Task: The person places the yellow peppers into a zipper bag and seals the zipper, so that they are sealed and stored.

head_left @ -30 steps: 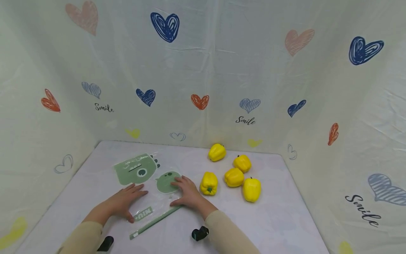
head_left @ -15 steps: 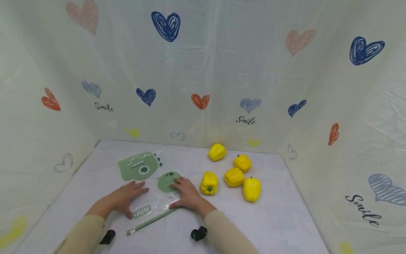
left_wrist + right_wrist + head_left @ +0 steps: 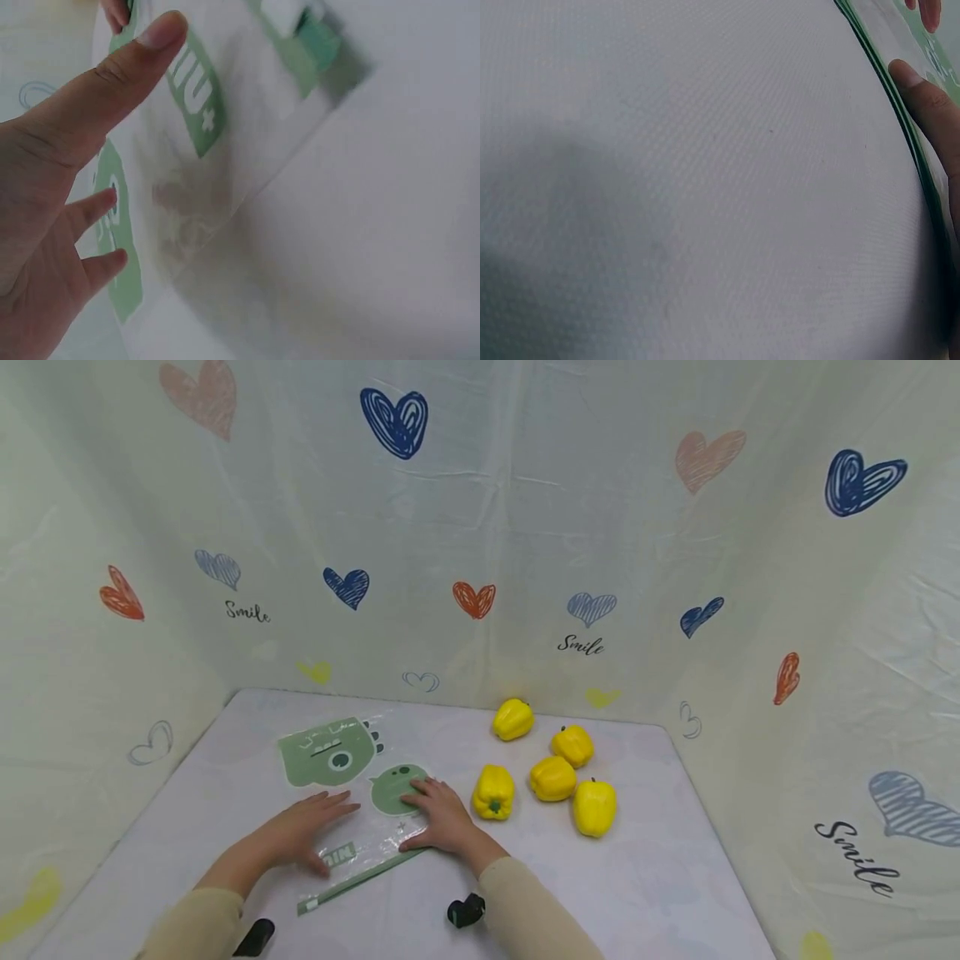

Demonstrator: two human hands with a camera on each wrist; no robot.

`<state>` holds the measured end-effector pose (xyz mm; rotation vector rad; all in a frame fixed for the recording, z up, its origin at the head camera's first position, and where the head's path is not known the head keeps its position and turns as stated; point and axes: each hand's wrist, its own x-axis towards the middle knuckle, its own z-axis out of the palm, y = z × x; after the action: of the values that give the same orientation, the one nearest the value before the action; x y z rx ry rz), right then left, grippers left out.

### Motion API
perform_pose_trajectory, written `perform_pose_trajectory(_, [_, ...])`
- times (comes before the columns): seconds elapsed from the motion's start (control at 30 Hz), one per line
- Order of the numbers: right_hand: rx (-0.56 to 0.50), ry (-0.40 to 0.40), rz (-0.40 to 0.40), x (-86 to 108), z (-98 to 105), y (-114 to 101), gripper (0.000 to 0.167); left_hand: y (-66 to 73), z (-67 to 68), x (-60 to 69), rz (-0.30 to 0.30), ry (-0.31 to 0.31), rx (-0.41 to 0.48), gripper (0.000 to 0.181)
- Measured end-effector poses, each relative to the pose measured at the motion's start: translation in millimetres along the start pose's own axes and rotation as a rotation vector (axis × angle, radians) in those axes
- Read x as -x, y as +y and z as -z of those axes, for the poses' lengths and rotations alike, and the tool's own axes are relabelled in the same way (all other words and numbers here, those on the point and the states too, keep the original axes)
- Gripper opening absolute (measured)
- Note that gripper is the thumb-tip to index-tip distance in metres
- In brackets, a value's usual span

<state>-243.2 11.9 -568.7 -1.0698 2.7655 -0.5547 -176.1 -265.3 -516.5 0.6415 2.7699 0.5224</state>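
Note:
A clear plastic zip bag (image 3: 330, 758) with green cartoon prints lies flat on the table, its green zip strip (image 3: 360, 882) along the near edge. Over its left part is my left hand (image 3: 300, 833), fingers spread. In the left wrist view the thumb (image 3: 127, 75) stands out above the "NIU" print (image 3: 196, 97), apparently off the film. My right hand (image 3: 444, 820) rests on the bag's right side, fingers spread over the round green print (image 3: 392, 792). Its thumb (image 3: 930, 105) lies just inside the zip strip in the right wrist view.
Several yellow bell peppers (image 3: 552, 779) lie right of the bag, the nearest one (image 3: 493, 793) close to my right hand. Dark wrist-worn devices (image 3: 465, 911) show beside both sleeves. A heart-printed curtain (image 3: 525, 527) stands behind the table (image 3: 637, 893).
The bag has slid slightly away and to the right, and its print has flattened. My left hand has shifted a little right; my right hand has stayed almost still.

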Motion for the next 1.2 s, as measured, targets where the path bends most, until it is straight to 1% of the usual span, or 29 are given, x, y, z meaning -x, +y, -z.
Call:
perform_pose_trajectory(0.17, [0.009,0.013,-0.004,0.8,-0.9,-0.8,0.077,9.9,-7.4,3.2,-0.043,0.049,-0.022,0.097])
perform_pose_trajectory(0.3, [0.007,0.024,0.001,2.0,-0.2,-1.2,0.075,18.1,-15.7,4.8,-0.055,0.068,-0.03,0.095])
perform_pose_trajectory(0.4, [0.002,0.021,-0.004,2.0,-0.7,-1.0,0.075,20.9,-22.5,6.3,-0.068,0.098,-0.043,0.093])
perform_pose_trajectory(0.5, [-0.009,0.015,-0.011,1.6,-1.0,-1.3,0.074,22.4,-28.3,8.5,-0.081,0.142,-0.057,0.091])
perform_pose_trajectory(0.6, [-0.021,0.021,-0.012,1.7,-0.7,-1.7,0.073,26.2,-32.4,10.0,-0.079,0.185,-0.068,0.085])
perform_pose_trajectory(0.73, [-0.02,0.026,-0.011,2.7,0.1,-2.3,0.072,33.6,-35.4,11.4,-0.1,0.256,-0.091,0.074])
perform_pose_trajectory(0.83, [-0.017,0.028,-0.012,3.4,-0.1,-2.4,0.071,37.1,-37.4,11.4,-0.112,0.291,-0.107,0.068])
perform_pose_trajectory(0.93, [-0.019,0.039,-0.013,3.4,-0.6,-2.3,0.07,37.7,-40.8,9.9,-0.109,0.313,-0.123,0.062])
perform_pose_trajectory(0.97, [-0.017,0.042,-0.013,3.3,-0.8,-2.3,0.069,37.7,-42.0,9.3,-0.114,0.329,-0.135,0.06])
perform_pose_trajectory(1.1, [-0.017,0.053,-0.014,2.8,-1.2,-2.4,0.068,37.0,-46.6,6.8,-0.162,0.393,-0.161,0.05])
perform_pose_trajectory(1.17, [-0.014,0.055,-0.012,2.5,-0.8,-2.8,0.067,37.1,-47.9,6.3,-0.192,0.417,-0.169,0.046])
perform_pose_trajectory(1.2, [-0.014,0.058,-0.01,2.5,-0.7,-3.1,0.066,37.5,-48.1,6.2,-0.2,0.417,-0.166,0.043])
